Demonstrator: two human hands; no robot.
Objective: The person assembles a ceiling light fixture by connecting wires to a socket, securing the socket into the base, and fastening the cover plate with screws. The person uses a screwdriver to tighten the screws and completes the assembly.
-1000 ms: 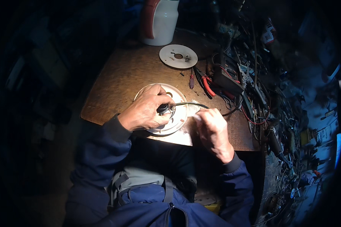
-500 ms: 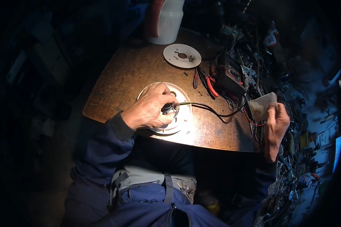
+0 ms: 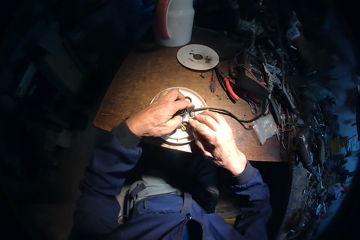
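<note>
A white round base (image 3: 199, 97), like that of an electric kettle, lies brightly lit near the table's front edge. My left hand (image 3: 160, 115) rests over its left side, thumb and fingers closed round a black cord part (image 3: 181, 113) at its middle. From there a black cord (image 3: 228, 114) runs off to the right. Close beside it, my right hand (image 3: 216, 136) has its fingertips pinched together at the cord's end; what they hold, if anything, is too small to make out. A yellow-green wire end (image 3: 183, 127) shows between the hands.
A white jug with a red handle (image 3: 179, 24) stands at the back, a white disc (image 3: 188, 60) before it. A screwdriver (image 3: 213, 85), red-handled pliers (image 3: 231, 89) and a clear plastic bag (image 3: 265, 129) lie rightward. Cluttered tools and wires fill the right edge.
My right hand has let go of the plastic bag, which now lies on the table, and has come left to the round base. My left hand stays at the base.
</note>
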